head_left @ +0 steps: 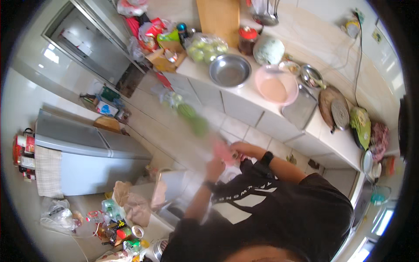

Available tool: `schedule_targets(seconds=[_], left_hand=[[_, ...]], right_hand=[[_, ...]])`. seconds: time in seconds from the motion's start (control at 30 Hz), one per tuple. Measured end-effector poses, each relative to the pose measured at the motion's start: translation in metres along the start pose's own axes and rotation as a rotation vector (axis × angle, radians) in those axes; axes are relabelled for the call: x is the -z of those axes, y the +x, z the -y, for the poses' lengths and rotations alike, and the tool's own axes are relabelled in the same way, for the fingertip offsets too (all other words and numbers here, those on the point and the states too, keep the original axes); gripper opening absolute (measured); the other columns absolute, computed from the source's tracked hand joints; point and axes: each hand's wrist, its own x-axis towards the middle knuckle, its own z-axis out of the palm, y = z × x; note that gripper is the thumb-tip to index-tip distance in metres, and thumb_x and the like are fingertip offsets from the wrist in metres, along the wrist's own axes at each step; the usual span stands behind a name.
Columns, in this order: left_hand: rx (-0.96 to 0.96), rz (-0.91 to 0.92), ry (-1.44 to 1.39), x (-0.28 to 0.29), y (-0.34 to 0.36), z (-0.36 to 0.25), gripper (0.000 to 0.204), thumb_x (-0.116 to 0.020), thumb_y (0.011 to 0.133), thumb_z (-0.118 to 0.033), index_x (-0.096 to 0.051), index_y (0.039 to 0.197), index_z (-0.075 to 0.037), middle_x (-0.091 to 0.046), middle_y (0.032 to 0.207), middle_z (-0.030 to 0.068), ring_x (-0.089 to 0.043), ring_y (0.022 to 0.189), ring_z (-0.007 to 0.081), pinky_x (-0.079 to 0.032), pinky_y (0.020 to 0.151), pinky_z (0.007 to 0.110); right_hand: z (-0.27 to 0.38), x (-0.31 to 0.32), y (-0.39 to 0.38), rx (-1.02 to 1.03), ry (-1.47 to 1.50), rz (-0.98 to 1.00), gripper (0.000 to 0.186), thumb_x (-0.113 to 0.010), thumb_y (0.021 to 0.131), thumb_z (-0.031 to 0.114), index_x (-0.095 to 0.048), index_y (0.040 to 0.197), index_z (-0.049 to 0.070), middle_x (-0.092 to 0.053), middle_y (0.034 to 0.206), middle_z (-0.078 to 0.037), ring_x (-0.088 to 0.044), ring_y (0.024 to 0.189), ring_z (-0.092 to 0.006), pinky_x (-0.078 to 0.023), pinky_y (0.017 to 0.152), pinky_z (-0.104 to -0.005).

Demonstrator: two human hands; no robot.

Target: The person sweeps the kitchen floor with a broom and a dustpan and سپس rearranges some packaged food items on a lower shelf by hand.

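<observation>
In front of my dark shirt, my two hands are close together above the tiled floor. A thin pink thing, smeared by motion, is between them; its kind does not show. My right hand, with a dark band at the wrist, is curled closed on its edge. My left hand touches its lower side, but the fingers are too blurred to read. Beyond the hands, green melon-like vegetables lie on the floor beside a clear plastic bag.
Along the counter stand a steel basin, a pink basin with cloudy liquid, a bag of green produce, a wooden board and a red-lidded jar. A refrigerator stands at left. Bottles and paper bags crowd the lower left.
</observation>
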Motion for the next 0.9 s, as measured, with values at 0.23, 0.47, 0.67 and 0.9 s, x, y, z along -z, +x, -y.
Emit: schedule_targets(seconds=[0.23, 0.47, 0.67, 0.9], left_hand=[[0.077, -0.235, 0.061, -0.005, 0.040, 0.005, 0.032, -0.051, 0.086, -0.037, -0.063, 0.087, -0.006, -0.063, 0.068, 0.0158, -0.063, 0.062, 0.0319, -0.049, 0.053, 0.045], [0.276, -0.439, -0.113, 0.027, 0.038, -0.012, 0.032, -0.061, 0.079, -0.042, -0.065, 0.093, -0.013, -0.065, 0.080, 0.0103, -0.063, 0.063, 0.0269, -0.050, 0.055, 0.041], [0.134, -0.334, -0.252, 0.003, 0.051, 0.036, 0.018, -0.062, 0.078, -0.027, -0.065, 0.090, -0.014, -0.065, 0.077, 0.0063, -0.062, 0.061, 0.0227, -0.048, 0.052, 0.034], [0.269, -0.034, -0.452, 0.034, 0.076, 0.064, 0.049, -0.058, 0.085, -0.039, -0.050, 0.121, -0.007, -0.054, 0.118, 0.0121, -0.052, 0.109, 0.0280, -0.042, 0.090, 0.039]], right_hand=[[-0.004, 0.021, 0.124, 0.161, -0.458, 0.051, 0.025, -0.055, 0.082, 0.029, -0.061, 0.089, 0.006, -0.055, 0.055, -0.005, -0.056, 0.045, -0.0158, -0.042, 0.037, -0.0252], [0.065, -0.007, 0.102, 0.199, -0.765, 0.356, 0.024, -0.052, 0.087, 0.025, -0.062, 0.081, 0.004, -0.060, 0.075, -0.008, -0.055, 0.070, -0.0155, -0.037, 0.078, -0.0367], [0.093, -0.023, 0.088, 0.144, -0.345, 0.434, 0.033, -0.048, 0.090, 0.034, -0.056, 0.077, 0.004, -0.054, 0.060, -0.005, -0.051, 0.045, -0.0131, -0.036, 0.037, -0.0250], [0.089, -0.023, 0.149, 0.075, -0.417, 0.256, 0.028, -0.051, 0.087, 0.031, -0.056, 0.083, 0.004, -0.059, 0.065, -0.006, -0.054, 0.045, -0.0123, -0.038, 0.034, -0.0262]])
